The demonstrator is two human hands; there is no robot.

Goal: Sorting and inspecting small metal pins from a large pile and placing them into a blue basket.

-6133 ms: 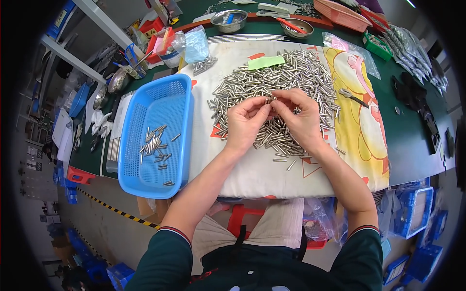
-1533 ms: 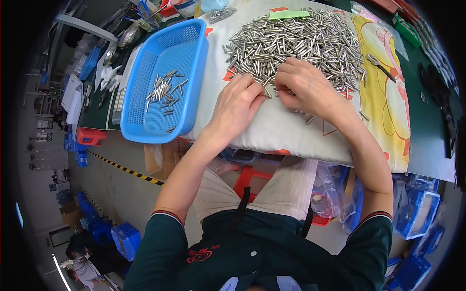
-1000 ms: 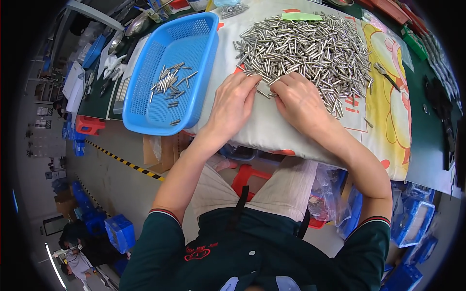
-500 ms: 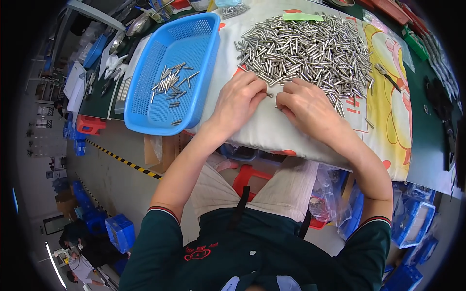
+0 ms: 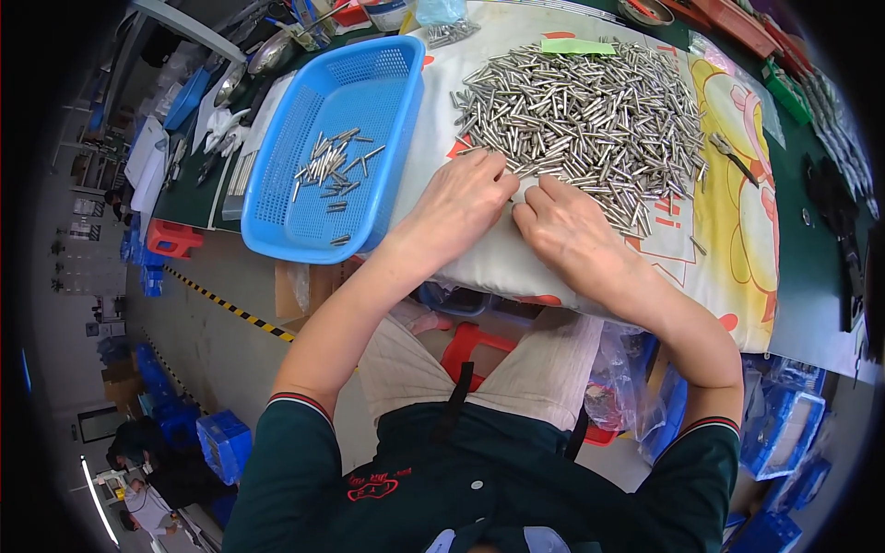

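A wide heap of slim silver metal pins [image 5: 581,115] lies on the printed cloth [image 5: 438,101]. At the heap's near edge are both my hands, close together. My left hand [image 5: 464,199] has its fingers curled and pinched; whatever they grip is hidden behind them. Just to its right, my right hand [image 5: 573,235] is closed too, fingertips bent down towards the cloth, and I cannot see what is in them. Left of my left hand stands a blue plastic basket [image 5: 402,129] with a small scatter of similar pins in it.
A pale green strip [image 5: 578,46] rests on the heap's far side. Pliers [image 5: 733,158] and a single loose pin [image 5: 698,245] lie to the right. Beyond the basket are white gloves [image 5: 224,127] and metal bowls. A red stool [image 5: 470,348] shows beneath the table edge.
My left hand has shifted slightly right and down, closer to my right hand. A pin end that showed at its fingertips is now hidden. The view has tilted a little.
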